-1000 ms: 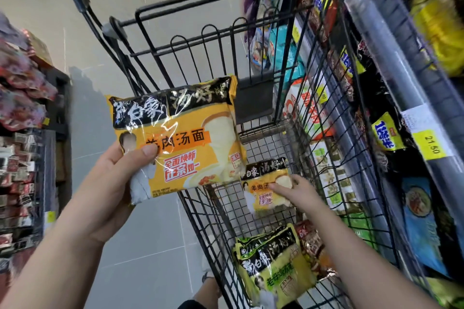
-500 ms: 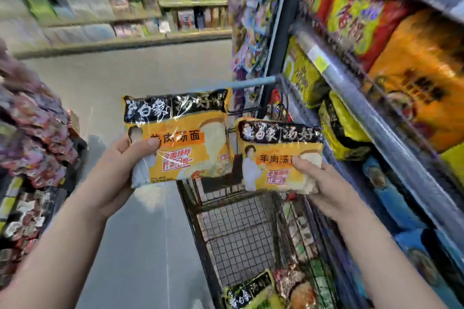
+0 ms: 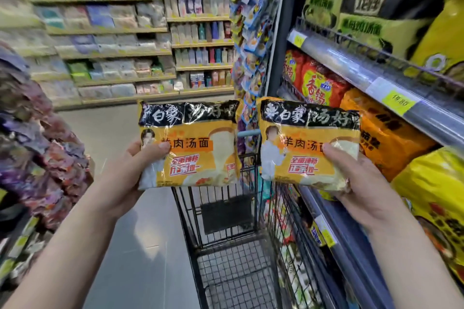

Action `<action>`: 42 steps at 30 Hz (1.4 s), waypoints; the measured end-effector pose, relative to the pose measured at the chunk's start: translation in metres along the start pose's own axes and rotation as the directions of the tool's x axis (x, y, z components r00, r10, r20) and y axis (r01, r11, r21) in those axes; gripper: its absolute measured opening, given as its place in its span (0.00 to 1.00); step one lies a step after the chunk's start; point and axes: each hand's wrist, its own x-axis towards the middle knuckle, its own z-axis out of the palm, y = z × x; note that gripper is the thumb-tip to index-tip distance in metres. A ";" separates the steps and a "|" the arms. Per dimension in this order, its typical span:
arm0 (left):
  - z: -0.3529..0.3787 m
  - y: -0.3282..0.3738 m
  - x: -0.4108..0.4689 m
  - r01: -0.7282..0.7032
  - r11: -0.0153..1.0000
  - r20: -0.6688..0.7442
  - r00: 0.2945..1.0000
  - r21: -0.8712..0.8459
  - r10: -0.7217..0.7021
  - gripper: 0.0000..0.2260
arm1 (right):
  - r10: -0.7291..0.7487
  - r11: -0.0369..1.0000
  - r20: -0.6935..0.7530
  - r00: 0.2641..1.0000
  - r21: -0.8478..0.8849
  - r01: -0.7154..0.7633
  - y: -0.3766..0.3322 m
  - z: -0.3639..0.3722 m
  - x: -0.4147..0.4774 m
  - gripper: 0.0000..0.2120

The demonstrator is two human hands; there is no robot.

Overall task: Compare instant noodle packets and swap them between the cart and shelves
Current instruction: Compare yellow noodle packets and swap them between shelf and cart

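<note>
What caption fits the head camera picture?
Left hand holds one noodle packet, right hand a matching packet, cart below.

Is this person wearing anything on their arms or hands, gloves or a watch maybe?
Nothing shows. The left grip and right grip are bare hands, without gloves or rings. The left forearm and right forearm are uncovered to the frame's edge: no sleeves, watch or bands.

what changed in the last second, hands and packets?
Right hand lifted the right packet out of the cart, up beside the left packet; they do not touch. Stayed: left hand gripping the left packet.
</note>
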 end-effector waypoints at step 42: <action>0.142 -0.016 -0.183 0.078 0.997 0.917 0.396 0.030 -0.059 0.24 | -0.223 0.964 -0.904 0.365 -0.149 0.218 0.017 0.063 -0.508 0.17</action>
